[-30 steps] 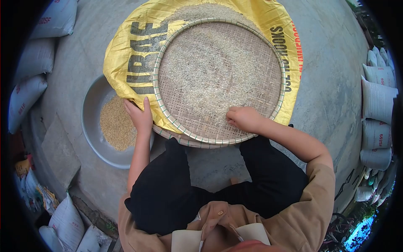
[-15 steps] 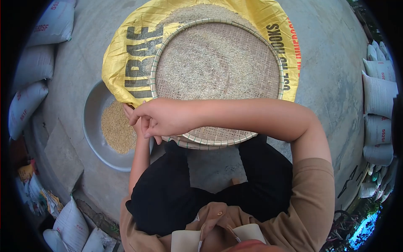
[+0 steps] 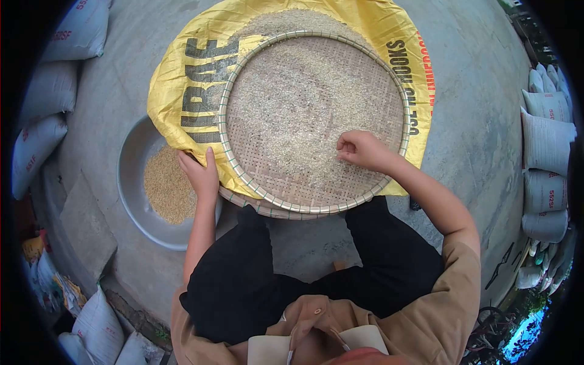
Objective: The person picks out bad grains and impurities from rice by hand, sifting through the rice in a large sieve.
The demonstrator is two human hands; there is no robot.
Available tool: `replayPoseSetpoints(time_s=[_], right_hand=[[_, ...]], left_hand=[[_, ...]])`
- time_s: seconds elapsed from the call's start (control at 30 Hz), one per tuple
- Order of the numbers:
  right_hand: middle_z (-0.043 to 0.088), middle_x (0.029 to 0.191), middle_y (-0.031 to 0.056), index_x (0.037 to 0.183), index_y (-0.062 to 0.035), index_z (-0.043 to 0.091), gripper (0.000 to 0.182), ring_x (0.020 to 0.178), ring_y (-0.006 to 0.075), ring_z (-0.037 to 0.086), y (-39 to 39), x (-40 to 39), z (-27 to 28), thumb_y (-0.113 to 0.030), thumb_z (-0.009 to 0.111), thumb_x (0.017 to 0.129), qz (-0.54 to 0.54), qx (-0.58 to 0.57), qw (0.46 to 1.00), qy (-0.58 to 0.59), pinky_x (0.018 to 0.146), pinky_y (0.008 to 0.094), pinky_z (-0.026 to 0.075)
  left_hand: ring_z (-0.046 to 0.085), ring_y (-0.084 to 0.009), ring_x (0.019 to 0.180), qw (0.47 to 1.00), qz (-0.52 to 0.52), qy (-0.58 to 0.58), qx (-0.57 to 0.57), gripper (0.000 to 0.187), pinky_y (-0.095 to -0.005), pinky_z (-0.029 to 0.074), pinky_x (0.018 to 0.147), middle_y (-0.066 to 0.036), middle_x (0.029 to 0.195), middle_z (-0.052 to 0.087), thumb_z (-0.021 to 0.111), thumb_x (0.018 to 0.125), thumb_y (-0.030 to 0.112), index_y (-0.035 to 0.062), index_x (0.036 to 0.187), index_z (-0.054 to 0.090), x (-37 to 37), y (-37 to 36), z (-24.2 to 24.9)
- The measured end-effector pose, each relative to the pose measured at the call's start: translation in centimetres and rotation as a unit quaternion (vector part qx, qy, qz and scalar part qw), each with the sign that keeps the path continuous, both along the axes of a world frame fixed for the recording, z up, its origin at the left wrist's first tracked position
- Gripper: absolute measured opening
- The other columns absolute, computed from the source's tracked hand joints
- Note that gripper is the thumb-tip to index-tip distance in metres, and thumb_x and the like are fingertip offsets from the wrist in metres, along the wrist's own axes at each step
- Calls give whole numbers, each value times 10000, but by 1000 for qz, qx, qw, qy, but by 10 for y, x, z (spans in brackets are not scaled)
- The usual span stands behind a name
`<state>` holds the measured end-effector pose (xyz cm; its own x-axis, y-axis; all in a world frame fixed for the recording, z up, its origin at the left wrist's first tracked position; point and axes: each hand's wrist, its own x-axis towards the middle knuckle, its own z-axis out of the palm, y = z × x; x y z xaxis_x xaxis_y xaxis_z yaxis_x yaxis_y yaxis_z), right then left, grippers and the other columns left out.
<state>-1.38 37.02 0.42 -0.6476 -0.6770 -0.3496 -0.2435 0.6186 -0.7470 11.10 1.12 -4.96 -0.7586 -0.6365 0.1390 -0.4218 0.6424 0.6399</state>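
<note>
A round woven tray (image 3: 316, 198) with a green-stitched rim carries a thin spread of pale grains (image 3: 286, 115). It rests over a yellow sack (image 3: 167, 85) with black lettering, and part of another woven rim shows beneath its near edge. Above the grains, at the right of the tray, my right hand (image 3: 363, 150) has its fingers curled together; anything between the fingertips is too small to see. My left hand (image 3: 202, 175) lies at the sack's lower left edge, thumb apart from the fingers, beside a metal basin (image 3: 131, 182) of golden grain (image 3: 170, 188).
Full white sacks (image 3: 45, 143) line the left side, with others (image 3: 100, 322) at the lower left. More sacks (image 3: 549, 146) are stacked along the right edge. My knees (image 3: 243, 255) are just below the tray, above the concrete floor (image 3: 474, 121).
My right hand has moved from over the basin and left hand to above the right part of the tray, uncovering my left hand. The grains now show a different spread.
</note>
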Motion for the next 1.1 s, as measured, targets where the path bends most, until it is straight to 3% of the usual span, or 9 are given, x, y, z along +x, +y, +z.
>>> replayPoseSetpoints(time_s=[0.03, 0.1, 0.13, 0.67, 0.93, 1.1], right_hand=[[578, 690, 40, 843, -31, 607, 165, 619, 118, 542, 3, 6, -2, -111, 715, 749, -3, -1, 1000, 0, 585, 263, 454], [607, 769, 81, 882, -57, 614, 171, 729, 223, 606, 7, 15, -4, -94, 682, 730, 42, 9, 999, 30, 656, 337, 482], [604, 828, 78, 906, -60, 609, 187, 791, 237, 608, 8, 16, -5, -83, 672, 731, 56, 21, 998, 15, 688, 347, 484], [571, 861, 57, 862, -101, 609, 92, 827, 258, 594, 0, 22, -13, -166, 611, 796, 111, 44, 988, 102, 704, 379, 485], [577, 846, 88, 851, -62, 587, 103, 816, 290, 590, -1, 16, -7, -161, 594, 821, 55, 25, 991, 118, 703, 395, 479], [624, 811, 100, 923, -36, 590, 156, 758, 267, 610, -3, 6, 6, -98, 627, 785, 10, 26, 999, 32, 683, 359, 484]], left_hand=[[225, -426, 1305, 1000, 1, 2, 5, 794, -444, 198, 1080, -305, 1395, 216, 607, 842, 271, -108, 1369, 148, 0, 0, 0], [228, -425, 1303, 1000, 0, 5, 9, 793, -444, 198, 1080, -303, 1395, 218, 608, 842, 270, -107, 1369, 151, 0, 0, 2], [233, -424, 1301, 1000, -2, 4, 4, 791, -444, 200, 1079, -300, 1395, 221, 609, 841, 268, -107, 1368, 154, 0, 0, 1], [219, -424, 1308, 1000, 1, 4, 4, 792, -449, 195, 1081, -301, 1396, 217, 611, 840, 264, -108, 1369, 152, 1, -2, -2], [219, -422, 1309, 1000, 5, 4, 7, 796, -448, 192, 1082, -301, 1399, 221, 610, 838, 272, -106, 1370, 153, 0, -2, -2], [221, -420, 1309, 1000, 4, 5, 8, 800, -446, 198, 1080, -297, 1402, 220, 611, 837, 271, -104, 1371, 150, 0, -1, 0]])
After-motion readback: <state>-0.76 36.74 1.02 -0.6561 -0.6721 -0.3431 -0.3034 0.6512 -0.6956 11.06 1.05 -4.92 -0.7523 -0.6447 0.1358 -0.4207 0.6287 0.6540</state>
